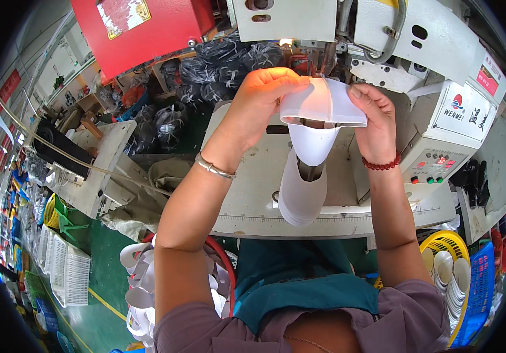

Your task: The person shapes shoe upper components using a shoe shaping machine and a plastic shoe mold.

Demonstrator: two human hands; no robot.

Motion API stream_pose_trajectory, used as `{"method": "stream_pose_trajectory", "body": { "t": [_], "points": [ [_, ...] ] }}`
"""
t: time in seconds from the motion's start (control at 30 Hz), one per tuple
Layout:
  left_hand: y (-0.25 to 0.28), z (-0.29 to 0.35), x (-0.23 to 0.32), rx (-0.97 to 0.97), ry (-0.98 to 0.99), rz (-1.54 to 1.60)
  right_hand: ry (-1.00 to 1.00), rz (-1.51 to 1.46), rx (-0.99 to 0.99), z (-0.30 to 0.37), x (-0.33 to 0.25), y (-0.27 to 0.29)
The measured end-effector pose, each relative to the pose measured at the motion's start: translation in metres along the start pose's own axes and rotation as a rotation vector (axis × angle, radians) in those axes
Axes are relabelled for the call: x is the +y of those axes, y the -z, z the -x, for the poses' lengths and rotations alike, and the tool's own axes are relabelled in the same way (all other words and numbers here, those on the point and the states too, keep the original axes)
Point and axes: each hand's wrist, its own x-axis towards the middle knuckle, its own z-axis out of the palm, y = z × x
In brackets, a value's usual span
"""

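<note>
In front of the machine head, a white shoe upper (347, 105) with a seam down its middle is stretched between my two hands. My left hand (262, 103) pinches its left side, under an orange glow. Thumb and fingers of my right hand (378, 113) grip the right edge. Just below hangs a rounded white piece (313, 144); whether it joins the held upper I cannot tell. Lower still, another white curved piece (301, 197) hangs around a dark metal post (310, 172) at the table's front edge. The machine's working tip is partly hidden behind the upper.
A pale worktable (241, 194) with a ruler strip lies under my arms. The control box (435, 162) stands at right, a red machine housing (147, 29) at upper left. White pieces fill a red-rimmed tub (229, 267) and a yellow basket (441, 241). Black bags (217, 65) are piled behind.
</note>
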Motion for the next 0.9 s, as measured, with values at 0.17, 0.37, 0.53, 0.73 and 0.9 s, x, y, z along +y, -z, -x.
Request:
{"method": "stream_pose_trajectory", "body": {
  "t": [0.17, 0.37, 0.53, 0.73, 0.9],
  "points": [
    [0.001, -0.005, -0.002, 0.005, 0.016, 0.045, 0.019, -0.014, 0.063, -0.004, 0.002, 0.000],
    [-0.006, -0.008, -0.003, 0.075, 0.054, 0.154, -0.079, -0.116, 0.143, -0.010, 0.004, -0.002],
    [0.002, -0.013, -0.012, 0.055, 0.066, 0.194, -0.175, -0.266, 0.073, -0.012, 0.003, -0.004],
    [0.002, -0.018, -0.016, 0.037, 0.074, 0.281, -0.236, -0.351, 0.172, -0.017, 0.010, 0.000],
    [0.005, -0.018, -0.017, 0.021, 0.098, 0.286, -0.261, -0.365, 0.162, -0.017, 0.010, 0.002]
  ]
}}
